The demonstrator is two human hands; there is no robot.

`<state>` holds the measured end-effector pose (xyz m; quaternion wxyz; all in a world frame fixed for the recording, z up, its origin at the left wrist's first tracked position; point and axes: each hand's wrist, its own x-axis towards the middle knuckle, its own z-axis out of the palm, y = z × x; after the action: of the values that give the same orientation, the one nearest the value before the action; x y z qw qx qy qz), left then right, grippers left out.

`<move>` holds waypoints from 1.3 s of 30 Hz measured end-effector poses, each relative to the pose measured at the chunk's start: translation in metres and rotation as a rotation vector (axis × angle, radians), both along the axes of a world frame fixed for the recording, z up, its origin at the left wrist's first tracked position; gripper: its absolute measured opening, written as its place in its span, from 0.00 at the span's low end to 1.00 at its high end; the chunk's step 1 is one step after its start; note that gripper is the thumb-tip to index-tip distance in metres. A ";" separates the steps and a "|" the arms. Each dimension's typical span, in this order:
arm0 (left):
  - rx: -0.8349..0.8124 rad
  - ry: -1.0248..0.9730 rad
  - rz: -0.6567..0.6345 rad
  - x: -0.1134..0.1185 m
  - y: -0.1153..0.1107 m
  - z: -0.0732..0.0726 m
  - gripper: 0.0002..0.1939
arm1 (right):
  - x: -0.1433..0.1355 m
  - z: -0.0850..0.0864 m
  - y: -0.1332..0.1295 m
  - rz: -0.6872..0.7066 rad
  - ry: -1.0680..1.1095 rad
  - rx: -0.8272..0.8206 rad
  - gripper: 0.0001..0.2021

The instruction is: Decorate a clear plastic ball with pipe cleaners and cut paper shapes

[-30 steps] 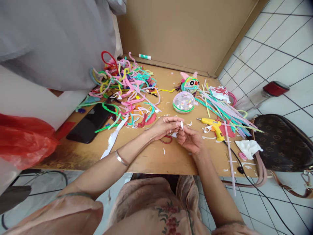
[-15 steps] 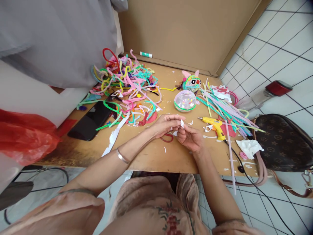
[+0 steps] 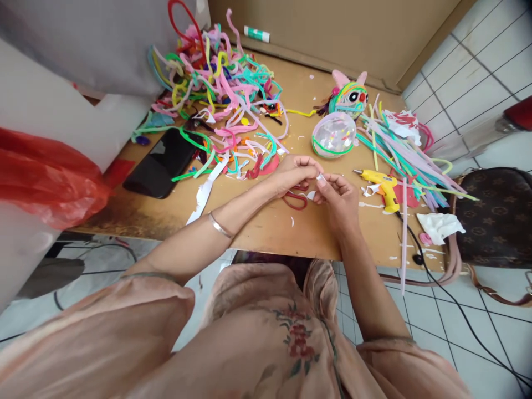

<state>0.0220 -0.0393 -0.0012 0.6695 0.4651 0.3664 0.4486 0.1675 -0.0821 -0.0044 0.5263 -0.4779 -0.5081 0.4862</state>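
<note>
Between the fingertips of both hands is a small white paper piece [image 3: 320, 177], mostly covered by the fingers. My left hand [image 3: 297, 173] pinches it from the left, fingers curled. From the right, my right hand [image 3: 337, 195] closes thumb and fingers on the same piece. Red-handled scissors [image 3: 296, 200] lie on the table just below my hands, their blades hidden. A clear bowl-shaped half shell [image 3: 333, 136] with a green band and colored specks sits beyond my hands. Behind it stands a decorated ball [image 3: 349, 98] with pink ears, black-and-white eyes and a red nose.
Tangled pipe cleaners [image 3: 224, 83] cover the back left, near a black phone [image 3: 162, 163]. A yellow glue gun [image 3: 384, 187] lies right, its cord hanging over the table edge. Straight pipe cleaners [image 3: 409, 152] and a brown bag [image 3: 494, 216] are further right. A glue stick [image 3: 256, 34] lies behind.
The view has tipped downward, so the table things appear higher. My fingers have closed further over the white paper piece, and my right thumb now lies across it.
</note>
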 end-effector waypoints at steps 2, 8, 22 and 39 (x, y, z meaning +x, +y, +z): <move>0.044 0.061 -0.007 0.000 -0.003 0.002 0.01 | -0.001 -0.001 -0.003 -0.052 -0.062 0.046 0.13; 0.212 0.167 -0.093 0.004 -0.012 0.001 0.05 | 0.020 0.001 -0.006 -0.017 -0.080 0.016 0.14; 1.089 1.083 -0.054 -0.034 -0.027 -0.016 0.16 | 0.050 -0.009 0.001 -0.149 -0.706 0.458 0.07; 1.137 0.850 -0.112 -0.043 -0.033 -0.028 0.15 | 0.041 -0.025 -0.001 -0.023 -1.045 0.966 0.13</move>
<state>-0.0206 -0.0723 -0.0292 0.1444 0.8950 0.2807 0.3151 0.2082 -0.0835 -0.0291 0.3719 -0.3672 -0.8476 -0.0916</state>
